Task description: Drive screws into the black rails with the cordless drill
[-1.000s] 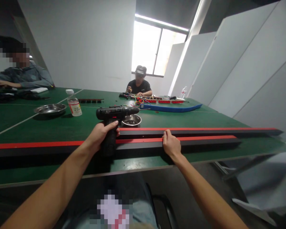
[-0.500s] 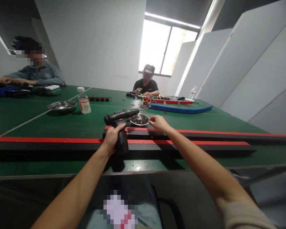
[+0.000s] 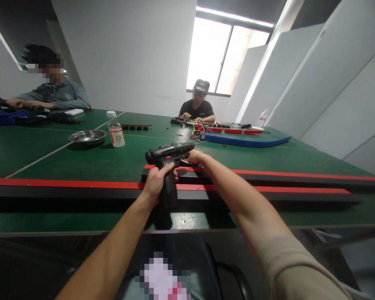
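My left hand (image 3: 158, 181) is wrapped round the grip of a black cordless drill (image 3: 169, 156), whose long bit points right and away from me. Behind the drill, my right hand (image 3: 193, 156) reaches into a small metal bowl (image 3: 187, 161). Its fingertips are hidden by the drill and the bowl, so what they touch cannot be made out. Beneath both forearms lie two long black bars with red tops, a nearer bar (image 3: 90, 183) and a farther bar (image 3: 268, 173).
A wider metal dish (image 3: 86, 137) and a clear bottle (image 3: 116, 132) stand left on the green table (image 3: 137, 156). A blue strip (image 3: 246, 141) lies beyond the bowl, near coloured wires (image 3: 197, 130). Two people sit across the table, one far left, one at the back.
My right hand has moved left from beside the bowl's rim into the bowl. The drill stays in my left hand, a little farther right in view.
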{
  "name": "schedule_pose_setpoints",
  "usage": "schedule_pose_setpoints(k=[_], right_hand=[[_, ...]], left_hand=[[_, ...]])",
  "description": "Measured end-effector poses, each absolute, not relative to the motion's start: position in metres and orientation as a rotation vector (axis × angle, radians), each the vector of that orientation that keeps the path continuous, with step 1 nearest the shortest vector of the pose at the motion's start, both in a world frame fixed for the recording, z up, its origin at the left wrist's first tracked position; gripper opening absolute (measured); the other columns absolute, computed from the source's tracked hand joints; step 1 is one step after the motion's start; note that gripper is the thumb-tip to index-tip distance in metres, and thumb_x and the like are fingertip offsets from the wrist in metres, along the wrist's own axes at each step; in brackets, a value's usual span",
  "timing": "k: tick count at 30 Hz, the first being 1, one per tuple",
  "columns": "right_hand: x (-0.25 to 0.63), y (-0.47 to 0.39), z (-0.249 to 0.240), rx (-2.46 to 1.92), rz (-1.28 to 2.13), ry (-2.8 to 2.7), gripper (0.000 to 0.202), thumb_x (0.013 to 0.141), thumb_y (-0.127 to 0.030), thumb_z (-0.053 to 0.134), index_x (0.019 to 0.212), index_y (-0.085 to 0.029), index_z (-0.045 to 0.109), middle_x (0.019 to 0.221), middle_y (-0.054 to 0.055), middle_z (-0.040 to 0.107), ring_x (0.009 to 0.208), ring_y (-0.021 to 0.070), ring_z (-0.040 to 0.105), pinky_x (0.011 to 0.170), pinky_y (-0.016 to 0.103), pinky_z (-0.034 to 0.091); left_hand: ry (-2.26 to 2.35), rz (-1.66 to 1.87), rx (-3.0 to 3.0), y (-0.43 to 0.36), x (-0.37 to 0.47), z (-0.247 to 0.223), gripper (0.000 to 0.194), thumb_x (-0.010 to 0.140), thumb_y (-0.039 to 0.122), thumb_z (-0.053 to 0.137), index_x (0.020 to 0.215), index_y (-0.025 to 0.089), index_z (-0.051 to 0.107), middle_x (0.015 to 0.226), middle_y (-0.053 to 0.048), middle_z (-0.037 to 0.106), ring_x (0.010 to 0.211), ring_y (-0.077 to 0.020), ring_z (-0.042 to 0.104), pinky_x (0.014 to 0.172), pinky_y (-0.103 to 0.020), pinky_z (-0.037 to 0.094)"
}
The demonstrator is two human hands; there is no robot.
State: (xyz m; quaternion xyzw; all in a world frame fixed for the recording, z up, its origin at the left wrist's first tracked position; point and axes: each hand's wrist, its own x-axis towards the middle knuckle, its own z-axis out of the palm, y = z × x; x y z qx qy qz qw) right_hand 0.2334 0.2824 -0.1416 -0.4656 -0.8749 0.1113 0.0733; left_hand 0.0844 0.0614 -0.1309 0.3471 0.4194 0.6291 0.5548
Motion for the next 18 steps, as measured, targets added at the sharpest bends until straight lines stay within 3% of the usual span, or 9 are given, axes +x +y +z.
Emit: schedule_pose_setpoints(k=[4, 14, 18], right_hand=[[0.231, 0.285, -0.140, -1.410, 0.294, -2.678, 0.026, 0.076, -0.020, 0.078, 0.103, -0.020, 0.078, 0.095, 0.006, 0.075, 0.092, 0.0236, 0.066, 0.081, 0.025, 0.049], [0.243, 0.274, -0.136, -1.532, 0.328, -2.349, 0.032, 0.095, -0.035, 0.059, 0.120, -0.019, 0.070, 0.118, 0.012, 0.072, 0.107, 0.0256, 0.065, 0.089, 0.028, 0.049], [0.248, 0.258, -0.133, -1.473, 0.410, -2.287, 0.032, 0.100, -0.037, 0.051, 0.116, -0.017, 0.069, 0.112, 0.009, 0.073, 0.098, 0.0208, 0.065, 0.085, 0.027, 0.048]], left_hand=[[0.987, 1.470, 0.819, 0.061, 0.084, -0.132, 0.033, 0.076, 0.041, 0.077, 0.071, 0.010, 0.068, 0.063, -0.005, 0.065, 0.054, -0.0119, 0.061, 0.052, -0.021, 0.046], [0.954, 1.475, 0.779, 0.060, 0.083, -0.131, 0.031, 0.076, 0.039, 0.077, 0.075, 0.010, 0.067, 0.066, -0.005, 0.066, 0.055, -0.0120, 0.061, 0.052, -0.021, 0.048], [0.941, 1.458, 0.780, 0.058, 0.083, -0.129, 0.030, 0.074, 0.037, 0.079, 0.082, 0.010, 0.067, 0.067, -0.004, 0.067, 0.056, -0.0122, 0.062, 0.054, -0.021, 0.050]])
